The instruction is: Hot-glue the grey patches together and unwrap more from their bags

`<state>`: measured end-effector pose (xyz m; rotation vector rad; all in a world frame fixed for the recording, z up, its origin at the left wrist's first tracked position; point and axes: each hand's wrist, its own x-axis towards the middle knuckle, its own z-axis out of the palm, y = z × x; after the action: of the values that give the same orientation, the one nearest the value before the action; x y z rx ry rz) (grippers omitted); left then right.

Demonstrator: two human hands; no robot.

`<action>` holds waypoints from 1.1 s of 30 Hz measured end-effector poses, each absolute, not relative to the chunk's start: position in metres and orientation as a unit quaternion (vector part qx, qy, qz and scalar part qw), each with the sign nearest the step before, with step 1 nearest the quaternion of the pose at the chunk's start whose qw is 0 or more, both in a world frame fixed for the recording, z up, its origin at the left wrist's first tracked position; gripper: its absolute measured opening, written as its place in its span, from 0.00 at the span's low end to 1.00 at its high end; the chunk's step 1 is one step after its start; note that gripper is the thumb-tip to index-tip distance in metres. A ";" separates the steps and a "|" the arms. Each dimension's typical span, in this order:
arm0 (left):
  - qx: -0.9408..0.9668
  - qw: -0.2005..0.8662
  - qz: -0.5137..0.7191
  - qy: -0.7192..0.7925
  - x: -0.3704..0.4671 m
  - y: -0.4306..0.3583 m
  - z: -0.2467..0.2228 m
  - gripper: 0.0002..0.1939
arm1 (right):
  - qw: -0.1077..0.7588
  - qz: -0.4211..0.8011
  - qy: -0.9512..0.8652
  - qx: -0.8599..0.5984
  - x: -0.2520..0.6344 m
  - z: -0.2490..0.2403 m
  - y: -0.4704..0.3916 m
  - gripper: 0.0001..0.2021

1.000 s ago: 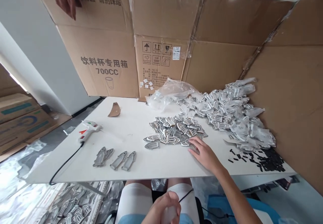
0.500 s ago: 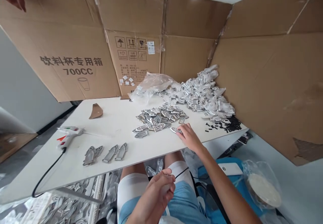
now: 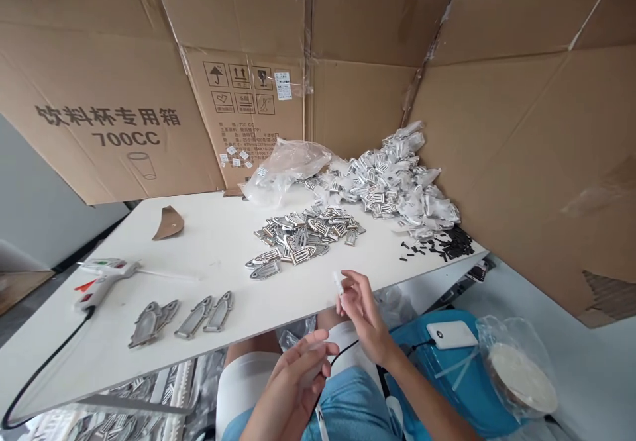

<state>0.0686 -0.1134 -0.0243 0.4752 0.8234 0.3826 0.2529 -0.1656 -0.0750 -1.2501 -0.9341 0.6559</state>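
My right hand is raised just over the table's front edge, its thumb and fingers pinching a small pale piece, seen nearly edge-on and blurred. It appears to be one of the silver, arch-shaped metal pieces. My left hand hangs over my lap with curled fingers; whatever lies inside them is hidden. Beyond both hands is a heap of the same metal pieces on the white table. Several more pieces lie face down near the front edge at left.
A glue gun with a black cord lies at left, near a cardboard scrap. Bagged pieces are piled at the back right, beside small black parts. Cardboard walls enclose the table. A blue stool holds a white power bank.
My right hand has lifted a metal piece from beside the heap and drawn it back toward my left hand. My left hand stays curled over my lap. The view has shifted slightly.
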 end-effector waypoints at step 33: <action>0.512 0.752 0.237 0.342 0.047 -0.091 -0.013 0.27 | 0.652 0.594 -0.242 -0.403 0.200 -0.061 -0.161 0.19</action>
<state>0.0472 -0.0911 -0.0133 1.1182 0.7468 0.5178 0.2004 -0.1613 -0.0614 -0.9153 -0.5492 1.3489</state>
